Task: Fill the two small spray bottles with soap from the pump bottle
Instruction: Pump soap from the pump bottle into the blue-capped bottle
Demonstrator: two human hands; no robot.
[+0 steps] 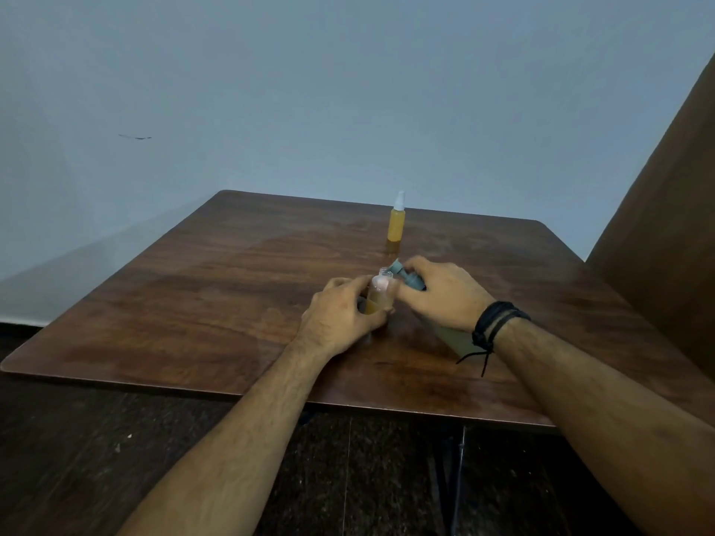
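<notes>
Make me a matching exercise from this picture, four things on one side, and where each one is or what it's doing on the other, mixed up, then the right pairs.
Things:
1. far spray bottle
2. near spray bottle
3. pump head
4. black wristband

Places or states:
A. gripped by the left hand, partly filled
B. on the wrist of the right hand
C. stands alone, capped, far side of the table
D. under the right hand, spout at a bottle's mouth

Pairs: 1-C, 2-A, 3-D, 4-B

Prob. plain home rm: wood table (232, 303), bare wall (348, 90).
</notes>
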